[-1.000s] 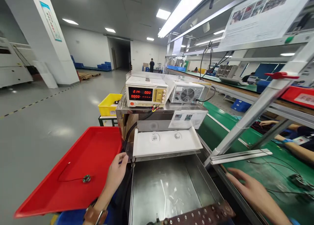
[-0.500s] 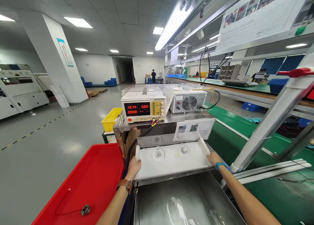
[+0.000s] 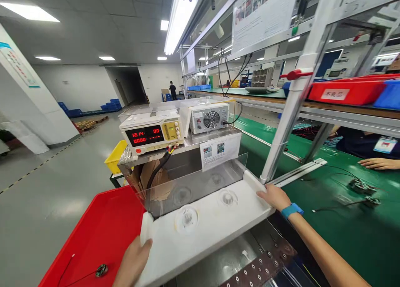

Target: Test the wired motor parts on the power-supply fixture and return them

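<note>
A white flat tray (image 3: 203,232) with two round sockets sticks out from under a clear shield over a steel trough. My left hand (image 3: 133,264) grips its near left end, fingers wrapped on the edge. My right hand (image 3: 275,196), with a blue wristband, grips its right end. The tray sits slanted across the trough, its left end closer to me.
A red tray (image 3: 103,232) at left holds a small ring part on a black wire (image 3: 100,270). A power supply (image 3: 151,134) with red digits and a fan unit (image 3: 208,118) stand behind. Another person's hand (image 3: 378,164) rests on the green belt at right. A perforated brown strip (image 3: 259,266) lies below.
The white tray has been drawn out toward me between both hands, and my view has swung to the right. A second ago my hands were off the tray.
</note>
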`<state>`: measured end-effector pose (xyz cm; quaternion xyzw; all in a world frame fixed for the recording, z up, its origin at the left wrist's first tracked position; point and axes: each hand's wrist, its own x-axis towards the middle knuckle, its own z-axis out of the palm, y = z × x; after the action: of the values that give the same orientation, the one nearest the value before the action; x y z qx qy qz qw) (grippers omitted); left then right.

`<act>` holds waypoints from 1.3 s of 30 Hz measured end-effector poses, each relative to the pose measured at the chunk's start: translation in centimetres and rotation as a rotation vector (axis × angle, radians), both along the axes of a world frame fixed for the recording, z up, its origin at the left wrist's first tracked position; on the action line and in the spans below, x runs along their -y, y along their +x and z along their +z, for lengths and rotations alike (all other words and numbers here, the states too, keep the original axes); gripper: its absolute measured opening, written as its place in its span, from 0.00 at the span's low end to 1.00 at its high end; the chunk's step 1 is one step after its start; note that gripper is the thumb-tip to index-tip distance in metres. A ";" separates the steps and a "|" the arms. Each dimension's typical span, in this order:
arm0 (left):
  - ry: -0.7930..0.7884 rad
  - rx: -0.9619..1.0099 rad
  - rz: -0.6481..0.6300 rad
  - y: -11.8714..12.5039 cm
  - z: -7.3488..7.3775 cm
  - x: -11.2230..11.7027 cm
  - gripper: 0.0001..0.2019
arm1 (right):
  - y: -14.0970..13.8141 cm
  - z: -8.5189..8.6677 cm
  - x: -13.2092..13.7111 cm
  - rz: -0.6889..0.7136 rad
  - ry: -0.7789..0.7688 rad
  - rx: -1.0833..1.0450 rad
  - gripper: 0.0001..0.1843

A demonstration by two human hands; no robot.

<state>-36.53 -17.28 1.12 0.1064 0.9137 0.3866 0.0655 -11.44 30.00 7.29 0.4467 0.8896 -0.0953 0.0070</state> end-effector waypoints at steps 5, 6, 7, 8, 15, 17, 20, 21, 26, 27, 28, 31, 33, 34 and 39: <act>-0.090 0.076 -0.026 4.3 -2.7 2.4 0.10 | 3.5 -4.7 2.6 0.005 -0.055 0.084 0.18; -0.112 0.076 -0.020 4.8 -3.0 1.9 0.09 | 3.7 -5.5 2.8 -0.003 -0.059 0.095 0.17; -0.131 0.077 -0.018 5.3 -3.1 1.3 0.09 | 3.8 -6.2 2.8 -0.012 -0.062 0.101 0.17; -0.147 0.081 -0.022 5.6 -3.0 0.5 0.09 | 3.7 -6.8 2.7 -0.020 -0.067 0.101 0.16; -0.184 0.138 0.011 6.6 -2.6 -2.6 0.09 | 3.4 -8.8 1.1 0.011 -0.090 0.091 0.18; -0.150 0.149 0.029 6.8 -2.7 -2.5 0.08 | 3.6 -9.4 0.6 0.036 -0.074 0.110 0.18; -0.101 0.168 0.060 6.7 -2.9 -2.6 0.07 | 3.6 -10.4 -0.5 0.083 -0.070 0.145 0.20; -0.085 0.174 0.068 6.7 -3.0 -2.6 0.07 | 3.4 -10.7 -0.8 0.101 -0.070 0.155 0.21; -0.024 0.206 0.084 7.6 -3.5 -2.6 0.09 | 3.0 -11.6 -1.4 0.147 -0.056 0.150 0.21; -0.017 0.213 0.082 7.9 -3.5 -2.6 0.10 | 3.1 -11.7 -1.4 0.152 -0.055 0.148 0.21; -0.010 0.222 0.078 8.1 -3.6 -2.5 0.10 | 3.2 -11.8 -1.4 0.157 -0.057 0.149 0.21; 0.003 0.241 0.077 7.7 -3.6 -2.7 0.10 | 3.8 -12.2 -1.6 0.159 -0.065 0.157 0.21; 0.004 0.246 0.091 6.9 -3.8 -3.1 0.09 | 4.0 -12.4 -1.8 0.155 -0.072 0.156 0.22; 0.002 0.249 0.101 6.4 -3.8 -3.3 0.08 | 4.1 -12.5 -1.9 0.152 -0.073 0.153 0.22; 0.007 0.255 0.143 5.4 -4.5 -3.9 0.08 | 3.8 -12.9 -2.2 0.140 -0.075 0.164 0.22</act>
<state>-31.14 -13.40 -3.41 -0.0089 0.9019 0.4039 0.1529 -7.68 32.21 -5.60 0.3890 0.9109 -0.0910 0.1033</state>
